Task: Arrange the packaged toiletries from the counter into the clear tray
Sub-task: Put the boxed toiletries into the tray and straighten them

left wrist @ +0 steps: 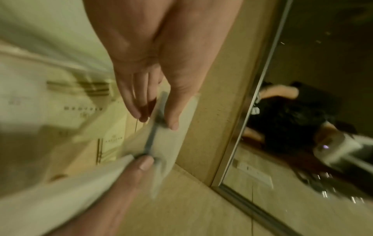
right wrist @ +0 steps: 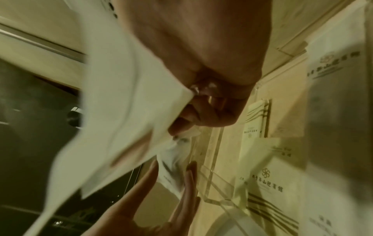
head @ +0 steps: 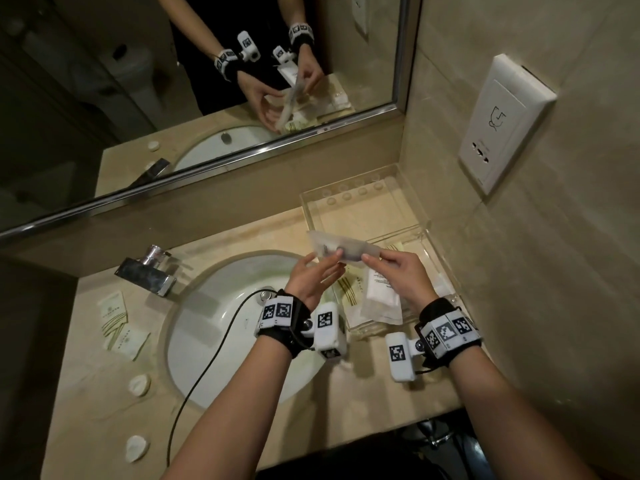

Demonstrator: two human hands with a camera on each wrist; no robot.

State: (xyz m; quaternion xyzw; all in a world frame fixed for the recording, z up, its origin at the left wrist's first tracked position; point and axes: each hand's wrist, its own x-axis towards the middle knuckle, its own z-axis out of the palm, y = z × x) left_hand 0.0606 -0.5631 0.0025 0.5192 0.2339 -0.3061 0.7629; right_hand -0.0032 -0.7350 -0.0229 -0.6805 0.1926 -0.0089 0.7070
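Observation:
I hold a translucent packet [head: 332, 245] with a dark slim item inside, level above the left side of the clear tray [head: 425, 216]. My left hand [head: 333, 259] pinches its near edge, thumb on top and fingers beneath. My right hand [head: 371, 258] pinches the packet's right end with curled fingers. The left wrist view shows the packet [left wrist: 171, 143] blurred, under my left thumb. In the right wrist view the packet [right wrist: 121, 119] crosses the picture, above the tray's clear wall [right wrist: 214, 143]. In the tray lie a white pouch [head: 381, 296] and a cream packet with gold stripes [head: 349, 289].
Two cream packets [head: 117, 320] lie on the counter left of the sink [head: 221, 327], with two small white round pieces [head: 138, 384] nearer the front. A chrome faucet [head: 149, 271] stands behind the basin. A black cable [head: 207, 358] runs across it. A mirror and a wall socket plate [head: 502, 123] border the corner.

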